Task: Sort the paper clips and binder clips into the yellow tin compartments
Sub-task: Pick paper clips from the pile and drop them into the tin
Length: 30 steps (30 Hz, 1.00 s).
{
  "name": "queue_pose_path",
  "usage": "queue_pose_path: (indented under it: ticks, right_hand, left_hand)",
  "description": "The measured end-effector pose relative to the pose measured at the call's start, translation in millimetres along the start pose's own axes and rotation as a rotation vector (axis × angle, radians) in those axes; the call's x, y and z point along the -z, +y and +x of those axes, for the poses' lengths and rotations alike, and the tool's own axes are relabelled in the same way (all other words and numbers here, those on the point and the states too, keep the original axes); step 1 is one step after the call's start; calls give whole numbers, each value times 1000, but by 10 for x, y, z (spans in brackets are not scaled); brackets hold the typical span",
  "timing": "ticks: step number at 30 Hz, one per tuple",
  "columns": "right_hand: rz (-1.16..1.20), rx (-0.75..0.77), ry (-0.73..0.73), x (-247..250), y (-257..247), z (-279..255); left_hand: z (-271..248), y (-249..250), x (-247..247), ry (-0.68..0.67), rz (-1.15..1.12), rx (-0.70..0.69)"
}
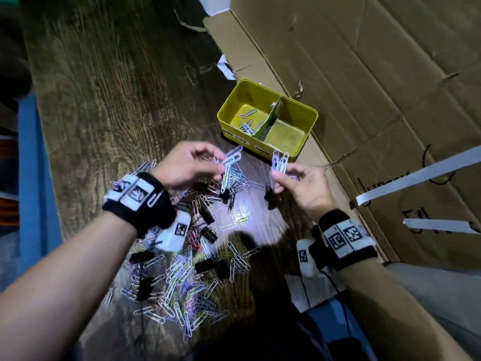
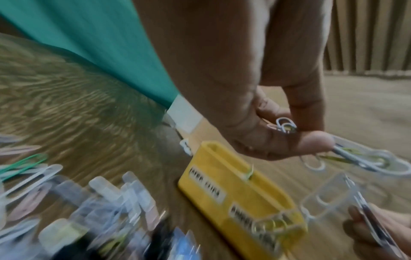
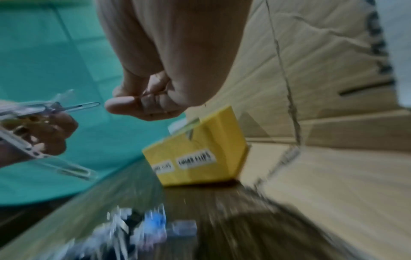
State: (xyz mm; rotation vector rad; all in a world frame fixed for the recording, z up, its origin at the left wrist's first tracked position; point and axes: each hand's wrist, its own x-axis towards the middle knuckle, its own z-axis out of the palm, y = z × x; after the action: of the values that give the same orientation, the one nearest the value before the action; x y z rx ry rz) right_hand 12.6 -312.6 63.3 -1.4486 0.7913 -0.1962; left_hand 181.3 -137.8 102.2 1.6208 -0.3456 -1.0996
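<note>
Because each hand's grip, left hand [image 1: 191, 162] and right hand [image 1: 299, 182], pinches tangled white wire paper clips [image 1: 279, 161], strays could drop outside the yellow rectangular tin [image 1: 307, 136].

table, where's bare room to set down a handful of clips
Bare wood lies on the table left of and beyond the yellow tin. Nearer the person it is crowded: the clip pile spreads under the left hand.

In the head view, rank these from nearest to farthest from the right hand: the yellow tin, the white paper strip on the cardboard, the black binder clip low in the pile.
Measured from the right hand:
1. Yellow metal tin, just ahead of the fingers, beside the cardboard.
2. Black binder clip, back toward the person, in the scattered pile on the wooden table.
3. Long white paper strip, off to the right on the flattened brown cardboard.
</note>
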Motion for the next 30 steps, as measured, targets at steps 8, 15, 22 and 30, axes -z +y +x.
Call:
queue_pose_path:
  ticks: [8,15,22,30]
  right_hand:
    - [46,376,12,-3,-1028,553]
    - [-224,321,29,-244,-1139,1291]
    - [-875,268,21,-439,-791,1754]
    - [-1065,221,-108,-548,-685,1686]
  left_hand:
    - [741,881,14,88,-81,-221]
    - [1510,493,-54,362,159,-119]
    - [1562,235,17,220,638,-171]
    - [811,-243,-100,100,914,-289]
